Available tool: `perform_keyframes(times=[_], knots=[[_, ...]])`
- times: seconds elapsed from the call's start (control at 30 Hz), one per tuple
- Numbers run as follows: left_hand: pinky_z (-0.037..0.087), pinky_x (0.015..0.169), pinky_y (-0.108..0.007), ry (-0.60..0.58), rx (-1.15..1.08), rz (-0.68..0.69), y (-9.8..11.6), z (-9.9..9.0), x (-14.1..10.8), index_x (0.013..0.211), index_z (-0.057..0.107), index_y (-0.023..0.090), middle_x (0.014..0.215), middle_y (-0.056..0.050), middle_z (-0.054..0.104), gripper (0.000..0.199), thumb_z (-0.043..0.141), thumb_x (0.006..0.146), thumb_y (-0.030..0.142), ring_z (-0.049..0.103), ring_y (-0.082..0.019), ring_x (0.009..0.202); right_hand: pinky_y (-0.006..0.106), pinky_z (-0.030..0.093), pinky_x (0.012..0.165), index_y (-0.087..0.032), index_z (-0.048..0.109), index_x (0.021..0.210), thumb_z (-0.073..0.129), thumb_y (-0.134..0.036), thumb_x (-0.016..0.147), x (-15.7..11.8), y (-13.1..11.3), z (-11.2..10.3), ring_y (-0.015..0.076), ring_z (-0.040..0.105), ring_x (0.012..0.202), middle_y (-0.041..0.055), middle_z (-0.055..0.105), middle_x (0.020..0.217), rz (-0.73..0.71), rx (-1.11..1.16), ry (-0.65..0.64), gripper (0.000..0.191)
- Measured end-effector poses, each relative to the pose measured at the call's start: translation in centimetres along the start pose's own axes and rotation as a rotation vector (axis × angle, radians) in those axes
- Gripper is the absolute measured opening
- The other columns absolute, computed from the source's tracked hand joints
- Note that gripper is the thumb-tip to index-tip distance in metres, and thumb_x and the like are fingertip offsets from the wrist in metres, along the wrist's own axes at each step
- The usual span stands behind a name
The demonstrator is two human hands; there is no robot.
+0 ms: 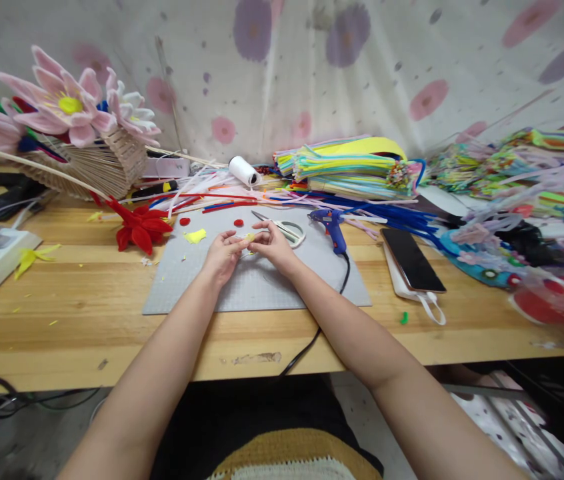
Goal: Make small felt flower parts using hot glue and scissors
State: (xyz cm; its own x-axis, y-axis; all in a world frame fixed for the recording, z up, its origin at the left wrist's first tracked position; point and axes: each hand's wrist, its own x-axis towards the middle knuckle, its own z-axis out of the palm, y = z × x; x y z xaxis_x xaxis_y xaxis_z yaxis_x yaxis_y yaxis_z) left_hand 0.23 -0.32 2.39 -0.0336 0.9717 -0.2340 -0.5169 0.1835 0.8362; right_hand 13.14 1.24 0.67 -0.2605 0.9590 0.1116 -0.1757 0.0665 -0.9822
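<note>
Over the grey cutting mat (182, 287), my left hand (224, 257) and my right hand (274, 248) meet fingertip to fingertip. Both are closed in a pinch on a small yellow piece (250, 237), mostly hidden by the fingers; its exact kind cannot be made out. Scissors (289, 232) with pale handles lie on the mat just behind my right hand. Further right rests a blue hot glue gun (333, 230), its black cord running to the table's front edge. A yellow scrap (195, 237) and two small red pieces (239, 223) lie behind and left of my hands.
A red fuzzy flower (142, 227) sits left of the mat, before a basket (97, 163) of pink flowers. Bundles of pipe cleaners (352, 167) and a white roll (243, 171) line the back. A phone (412, 259) lies on the right, near plastic-wrapped materials (557, 293).
</note>
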Motion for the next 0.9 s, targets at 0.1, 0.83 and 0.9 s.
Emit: perform_keyframes(times=[0.1,0.83,0.9], knots=[[0.034,0.053,-0.018,-0.006,0.02,0.024,-0.12,0.05,-0.06,0.092,0.045,0.015,0.067,0.002,0.059,0.049,0.072,0.052,0.003,0.055,-0.006,0.057,0.026,0.045,0.064,-0.021,0.042,0.093,0.068,-0.022,0.055,0.02,-0.05,-0.12,0.0096,0.059,0.06,-0.0092,0.059,0.062,0.021,-0.009,0.036,0.046],[0.037,0.059,-0.023,0.143,0.199,0.117,-0.08,-0.01,-0.22,0.096,0.042,0.017,0.07,-0.002,0.067,0.057,0.076,0.051,0.012,0.061,-0.013,0.064,0.026,0.048,0.063,-0.022,0.043,0.087,0.073,-0.033,0.056,-0.02,-0.14,-0.08,0.0097,0.059,0.06,-0.0074,0.058,0.064,-0.036,-0.024,0.09,0.045],[0.036,0.058,-0.023,0.134,0.176,0.099,-0.04,0.0,-0.23,0.096,0.042,0.016,0.07,-0.002,0.067,0.055,0.075,0.053,0.01,0.059,-0.012,0.062,0.026,0.048,0.063,-0.022,0.043,0.088,0.073,-0.034,0.056,-0.05,-0.16,-0.07,0.0096,0.059,0.06,-0.0073,0.059,0.065,-0.046,-0.021,0.079,0.045]])
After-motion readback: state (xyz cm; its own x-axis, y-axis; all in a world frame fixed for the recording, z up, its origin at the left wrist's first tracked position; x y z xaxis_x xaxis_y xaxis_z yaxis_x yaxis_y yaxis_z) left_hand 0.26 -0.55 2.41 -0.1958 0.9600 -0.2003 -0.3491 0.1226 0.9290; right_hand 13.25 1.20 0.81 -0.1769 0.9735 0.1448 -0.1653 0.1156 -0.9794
